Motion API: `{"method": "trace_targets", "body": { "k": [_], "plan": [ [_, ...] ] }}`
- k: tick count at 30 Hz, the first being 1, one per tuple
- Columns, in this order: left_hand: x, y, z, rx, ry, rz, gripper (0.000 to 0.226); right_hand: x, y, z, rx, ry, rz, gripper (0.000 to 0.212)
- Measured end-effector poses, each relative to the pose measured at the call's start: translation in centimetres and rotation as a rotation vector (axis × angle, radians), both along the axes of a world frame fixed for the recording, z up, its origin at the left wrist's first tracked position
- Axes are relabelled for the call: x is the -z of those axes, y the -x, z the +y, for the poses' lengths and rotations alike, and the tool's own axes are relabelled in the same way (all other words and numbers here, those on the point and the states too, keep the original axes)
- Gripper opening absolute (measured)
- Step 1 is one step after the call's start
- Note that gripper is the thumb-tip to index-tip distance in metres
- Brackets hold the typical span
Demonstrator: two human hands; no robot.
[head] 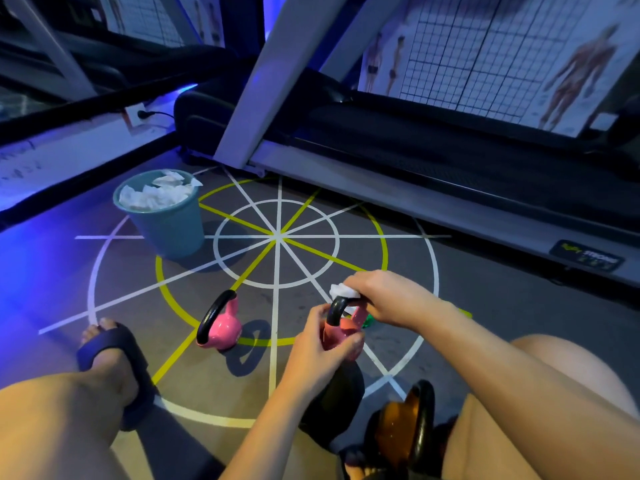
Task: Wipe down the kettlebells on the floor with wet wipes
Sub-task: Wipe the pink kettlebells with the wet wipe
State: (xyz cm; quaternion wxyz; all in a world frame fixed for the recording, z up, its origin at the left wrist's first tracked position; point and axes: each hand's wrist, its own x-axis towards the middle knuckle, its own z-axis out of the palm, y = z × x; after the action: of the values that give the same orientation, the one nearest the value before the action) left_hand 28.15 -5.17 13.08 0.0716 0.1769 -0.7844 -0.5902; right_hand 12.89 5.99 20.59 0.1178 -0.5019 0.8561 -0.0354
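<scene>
Our right hand (pixel 384 294) is curled over the black handle of a pink kettlebell (pixel 341 336), with a crumpled white wet wipe (pixel 341 291) pinched between its fingers and the top of that handle. Our left hand (pixel 320 342) wraps round the kettlebell's pink body from the left, fingers curled under it and thumb up by the handle. We cannot tell whether this kettlebell rests on the floor (pixel 485 306) or is lifted off it.

Just behind it, a green thing (pixel 369 320) peeks out under our right wrist, mostly hidden. Below our left hand lies a dark rounded shape (pixel 341 400) that we cannot make out. Beside that, nearer our right leg, an orange kettlebell (pixel 398 427) with a black handle stands between our knees.

To the left, a second pink kettlebell (pixel 221 329) stands on the floor by itself, on a yellow line of the painted circle. Our left foot in a dark slipper (pixel 114 355) is planted further left.

Beyond the circle's centre stands a pale blue bin (pixel 169 226), heaped with crumpled white wipes (pixel 156 197). A treadmill (pixel 450 161) runs along the far side
</scene>
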Motion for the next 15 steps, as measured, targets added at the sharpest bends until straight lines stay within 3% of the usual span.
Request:
{"method": "trace_targets", "body": {
  "k": [4,7,9,12,15],
  "plan": [
    [-0.4,0.7,-0.3,-0.047,0.039,0.055,0.018,1.3,-0.5,0.5,-0.052,0.049,0.006,0.019],
    [-1.0,1.0,-0.4,-0.008,0.161,0.047,0.008,1.6,-0.9,1.1,0.003,0.072,-0.054,0.042],
    [-1.1,1.0,-0.2,0.015,0.177,0.025,0.01,0.8,-1.2,1.7,0.06,0.066,-0.164,0.049],
    [-0.9,1.2,-0.4,0.016,0.164,0.002,0.022,0.0,-1.5,2.5,0.109,0.133,-0.296,0.044],
    [-0.8,1.1,-0.7,0.02,0.171,0.015,0.032,0.1,-1.3,2.9,0.217,0.158,-0.2,0.037]
  ]
}}
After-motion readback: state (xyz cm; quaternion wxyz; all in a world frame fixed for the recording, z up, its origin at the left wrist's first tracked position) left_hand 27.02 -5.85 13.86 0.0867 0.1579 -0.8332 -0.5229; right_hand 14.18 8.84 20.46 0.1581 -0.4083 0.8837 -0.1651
